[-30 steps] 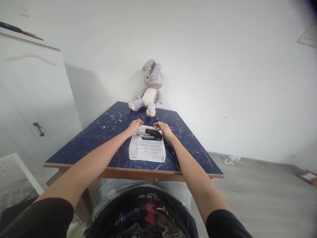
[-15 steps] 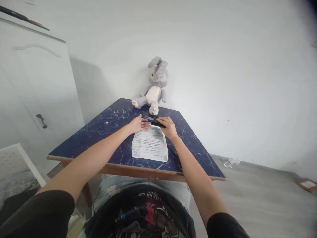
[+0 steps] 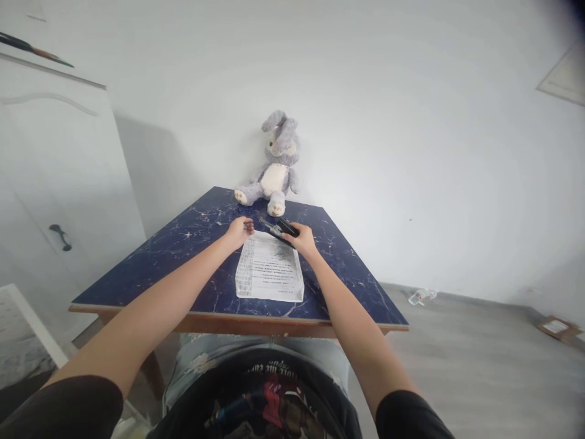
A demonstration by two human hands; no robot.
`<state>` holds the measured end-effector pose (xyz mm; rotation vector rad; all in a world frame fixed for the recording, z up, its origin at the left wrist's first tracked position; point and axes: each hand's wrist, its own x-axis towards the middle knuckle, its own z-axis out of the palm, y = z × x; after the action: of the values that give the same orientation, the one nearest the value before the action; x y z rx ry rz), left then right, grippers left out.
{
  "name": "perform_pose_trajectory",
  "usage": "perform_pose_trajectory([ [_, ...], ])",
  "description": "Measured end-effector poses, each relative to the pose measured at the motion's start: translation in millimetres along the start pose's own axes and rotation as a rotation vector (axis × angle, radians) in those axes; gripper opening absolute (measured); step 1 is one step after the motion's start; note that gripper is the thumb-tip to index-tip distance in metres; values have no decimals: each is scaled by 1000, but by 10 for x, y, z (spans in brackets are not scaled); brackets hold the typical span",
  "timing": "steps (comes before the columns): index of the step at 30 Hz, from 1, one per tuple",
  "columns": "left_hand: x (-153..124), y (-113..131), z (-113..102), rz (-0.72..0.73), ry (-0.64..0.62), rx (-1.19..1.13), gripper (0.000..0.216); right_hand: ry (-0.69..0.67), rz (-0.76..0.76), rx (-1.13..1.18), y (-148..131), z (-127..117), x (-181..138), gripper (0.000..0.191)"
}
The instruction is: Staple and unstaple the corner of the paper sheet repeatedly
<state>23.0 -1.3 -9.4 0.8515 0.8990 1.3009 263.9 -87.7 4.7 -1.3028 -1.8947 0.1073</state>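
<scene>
Pinching the long black-and-silver stapler in the right hand, at the far edge of the white printed paper; slanting away and leftward from that grip, to end near the curled left hand; cannot tell whether pinching anything there.

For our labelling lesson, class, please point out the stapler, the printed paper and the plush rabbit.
Stapler (image 3: 286,227): head view, on its black upper part.
Printed paper (image 3: 270,270): head view, on the middle of its printed side.
Plush rabbit (image 3: 274,178): head view, on its pale belly.
</scene>
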Motion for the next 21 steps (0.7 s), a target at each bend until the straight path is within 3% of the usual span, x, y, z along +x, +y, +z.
perform_pose_trajectory([
  [2, -44, 71, 9, 154, 11, -20, 8, -178, 49, 108, 102, -10, 1, 36],
  [5, -181, 158, 69, 452, -176, -6, 14, -360, -16, 167, 149, -19, 1, 38],
  [7, -284, 169, 123, 554, -348, 67, 19, -326, -86, 201, 106, -30, 9, 41],
  [9, -379, 141, 165, 574, -483, 230, 24, -183, -141, 257, 30, -48, 22, 47],
  [12, -508, 70, 199, 674, -638, 699, 27, -29, -217, 341, -88, -65, 26, 57],
  [16, -662, 20, 251, 1011, -552, 1367, 31, -70, -314, 415, -188, -13, 4, 59],
  [21, -776, 70, 317, 1108, -415, 1654, 40, -54, -244, 630, -188, 41, 6, 48],
])
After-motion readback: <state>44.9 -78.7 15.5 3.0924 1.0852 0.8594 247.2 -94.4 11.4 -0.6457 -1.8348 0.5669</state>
